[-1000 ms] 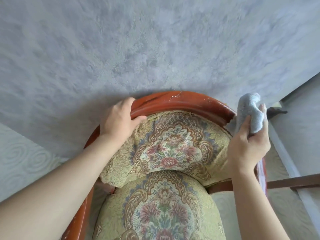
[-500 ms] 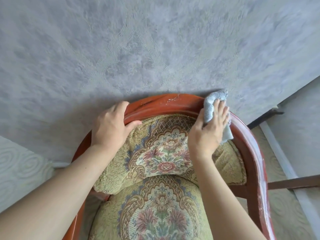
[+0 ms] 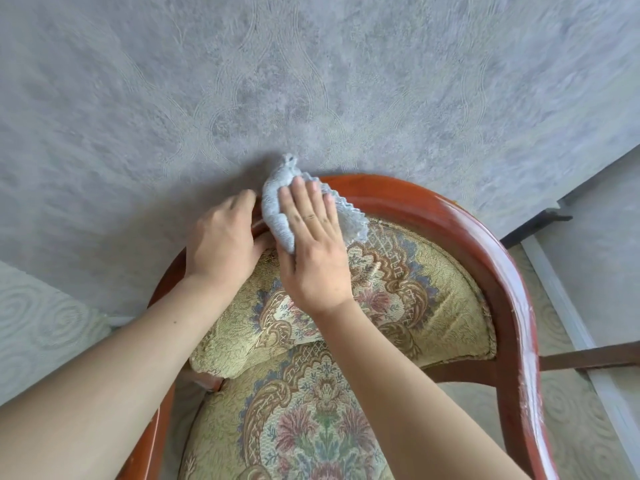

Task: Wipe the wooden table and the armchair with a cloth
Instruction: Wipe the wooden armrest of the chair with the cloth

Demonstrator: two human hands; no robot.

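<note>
The armchair has a curved red-brown wooden frame (image 3: 485, 244) and floral gold upholstery (image 3: 408, 292) on its back and seat. My right hand (image 3: 313, 244) lies flat on a pale blue-grey cloth (image 3: 277, 209), pressing it onto the top of the frame's back rail. My left hand (image 3: 221, 240) grips the same rail just left of the cloth, fingers curled over the wood. The two hands almost touch. The wooden table is not in view.
A grey patterned wall (image 3: 311, 81) stands right behind the chair. A white skirting board (image 3: 568, 327) and pale patterned floor (image 3: 568, 427) lie to the right. A dark wooden bar (image 3: 588, 356) juts out at right behind the armrest.
My right hand has swept the cloth leftward along the top rail, from the chair's right side to the middle, ending beside my left hand. The left hand kept its grip.
</note>
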